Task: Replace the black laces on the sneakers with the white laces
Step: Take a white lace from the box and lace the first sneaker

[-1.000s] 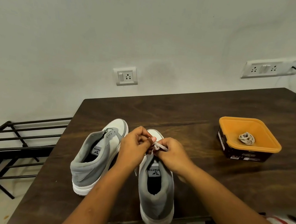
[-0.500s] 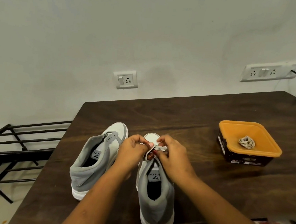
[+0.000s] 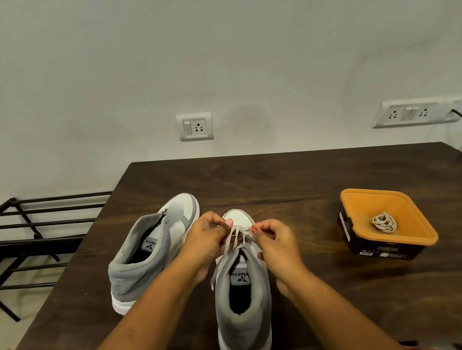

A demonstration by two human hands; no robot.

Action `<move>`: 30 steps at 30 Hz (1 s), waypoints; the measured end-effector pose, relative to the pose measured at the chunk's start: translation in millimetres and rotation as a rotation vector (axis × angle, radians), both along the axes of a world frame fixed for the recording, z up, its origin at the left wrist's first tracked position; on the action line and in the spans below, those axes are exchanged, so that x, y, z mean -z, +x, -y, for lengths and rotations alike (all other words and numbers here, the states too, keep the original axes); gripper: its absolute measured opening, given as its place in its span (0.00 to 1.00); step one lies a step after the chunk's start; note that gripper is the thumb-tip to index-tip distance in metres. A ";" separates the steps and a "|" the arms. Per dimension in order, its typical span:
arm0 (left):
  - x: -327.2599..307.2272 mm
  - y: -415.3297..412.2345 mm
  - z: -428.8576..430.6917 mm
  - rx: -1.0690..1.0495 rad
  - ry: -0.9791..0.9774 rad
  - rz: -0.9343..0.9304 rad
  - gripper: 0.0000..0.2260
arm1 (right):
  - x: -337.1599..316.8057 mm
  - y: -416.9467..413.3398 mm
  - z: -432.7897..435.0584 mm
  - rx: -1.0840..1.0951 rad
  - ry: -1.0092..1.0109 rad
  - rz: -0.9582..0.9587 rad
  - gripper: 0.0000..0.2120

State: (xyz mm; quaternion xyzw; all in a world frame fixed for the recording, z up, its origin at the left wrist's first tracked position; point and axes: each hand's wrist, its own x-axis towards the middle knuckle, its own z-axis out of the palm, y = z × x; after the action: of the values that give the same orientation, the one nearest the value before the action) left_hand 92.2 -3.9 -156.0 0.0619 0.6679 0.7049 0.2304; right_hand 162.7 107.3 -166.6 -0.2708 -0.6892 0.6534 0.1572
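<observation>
The laced sneaker [image 3: 246, 319] lay lengthwise, toe pointing away toward the wall [image 3: 237, 47]; the left hand [image 3: 206, 237] and right hand [image 3: 276, 248] pinched its white lace [image 3: 236, 238].

Single cam, head-mounted, wide-angle. Faces fwd and down from above the near edge of the table [image 3: 308, 183]. Close range: forearms enter at bottom edge. Left hand [image 3: 206, 237] and right hand [image 3: 276, 245], both pinching the white lace [image 3: 215, 273], sit approx. frame centre. Wall [image 3: 237, 47] fills upper half. One view only.
</observation>
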 end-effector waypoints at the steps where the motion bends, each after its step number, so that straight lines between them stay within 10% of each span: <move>1: -0.8 -1.1 0.9 -0.010 -0.005 0.017 0.08 | 0.6 0.1 -0.7 0.018 -0.061 0.014 0.05; 10: -7.0 -0.9 3.5 -0.017 0.076 0.173 0.10 | -6.0 -0.3 -4.2 0.194 -0.440 -0.061 0.08; 21: -1.5 1.6 5.1 -0.108 -0.084 0.075 0.10 | 1.3 -0.2 -7.7 0.254 -0.331 -0.037 0.10; 30: 6.6 -4.4 18.1 -0.140 -0.709 -0.647 0.09 | 16.4 0.1 -21.0 0.327 -0.221 0.039 0.11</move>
State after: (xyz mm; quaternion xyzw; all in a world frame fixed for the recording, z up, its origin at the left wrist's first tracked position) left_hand 87.9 -22.0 -162.6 0.1503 0.9069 0.3924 -0.0302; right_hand 162.8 128.3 -183.0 -0.4073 -0.5631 0.6855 0.2171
